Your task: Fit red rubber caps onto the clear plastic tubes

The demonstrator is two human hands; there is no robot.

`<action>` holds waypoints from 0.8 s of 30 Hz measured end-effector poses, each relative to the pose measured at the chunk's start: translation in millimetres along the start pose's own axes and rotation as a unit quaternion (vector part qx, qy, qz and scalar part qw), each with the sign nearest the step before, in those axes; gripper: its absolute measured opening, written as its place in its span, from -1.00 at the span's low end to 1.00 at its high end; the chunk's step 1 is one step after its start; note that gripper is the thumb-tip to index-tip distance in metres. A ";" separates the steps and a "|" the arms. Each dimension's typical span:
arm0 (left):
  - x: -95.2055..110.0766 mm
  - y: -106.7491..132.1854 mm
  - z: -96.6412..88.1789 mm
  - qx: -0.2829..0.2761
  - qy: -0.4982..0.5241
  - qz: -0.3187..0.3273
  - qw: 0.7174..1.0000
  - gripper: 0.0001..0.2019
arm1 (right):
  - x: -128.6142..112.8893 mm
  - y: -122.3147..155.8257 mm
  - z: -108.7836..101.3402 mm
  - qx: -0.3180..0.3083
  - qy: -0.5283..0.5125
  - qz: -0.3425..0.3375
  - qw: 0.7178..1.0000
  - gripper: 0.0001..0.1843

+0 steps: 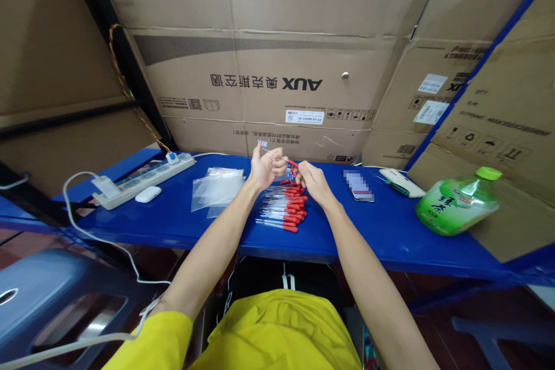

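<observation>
Both my hands are raised over the back middle of the blue table (173, 225). My right hand (313, 181) pinches the red bulb end of a thin dropper (293, 163). My left hand (267, 166) has its fingers curled around the slim clear stem, which points left. A small white and blue label (262, 143) shows at the left thumb tip; whether it is on the dropper I cannot tell. Just below my hands lies a row of droppers (295, 208) with clear stems to the left and red bulbs to the right.
Clear plastic bags (219, 188) lie left of the droppers. Farther left are a white power strip (147, 180) and a white earbud case (148, 193). On the right stand or lie a phone (359, 185), a green-handled screwdriver (396, 186) and a green bottle (457, 202). Cardboard (269, 6) walls the back.
</observation>
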State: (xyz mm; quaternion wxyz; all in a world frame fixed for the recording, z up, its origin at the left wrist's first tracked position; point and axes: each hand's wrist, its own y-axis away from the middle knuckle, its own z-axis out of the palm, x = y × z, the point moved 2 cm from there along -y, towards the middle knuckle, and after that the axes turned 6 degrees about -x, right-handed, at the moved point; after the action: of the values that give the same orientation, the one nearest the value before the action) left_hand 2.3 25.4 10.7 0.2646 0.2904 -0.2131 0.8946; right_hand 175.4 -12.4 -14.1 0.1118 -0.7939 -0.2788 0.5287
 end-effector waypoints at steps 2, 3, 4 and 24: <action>0.8 0.4 -0.3 -0.001 0.002 -0.005 1.000 -0.43 | -1.2 -0.3 0.9 -0.001 -0.019 0.000 1.000 -0.42; 0.8 0.4 -0.4 0.000 0.004 -0.008 1.000 -0.45 | -1.6 -0.4 1.5 -0.003 -0.027 0.001 1.000 -0.43; 0.7 0.4 -0.5 0.002 0.006 -0.012 1.000 -0.46 | -1.7 -0.6 2.1 -0.005 -0.033 0.003 0.999 -0.43; -4.0 3.8 6.1 -0.001 0.004 -0.036 0.999 -0.49 | -3.5 -0.7 1.8 0.028 -0.031 -0.009 0.999 -0.57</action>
State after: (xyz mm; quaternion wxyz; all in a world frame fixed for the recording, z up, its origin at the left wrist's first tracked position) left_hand 5.2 17.8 11.8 0.2977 0.2941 -0.2027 0.8853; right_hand 172.6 -13.9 -11.8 0.1299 -0.7713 -0.2748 0.5592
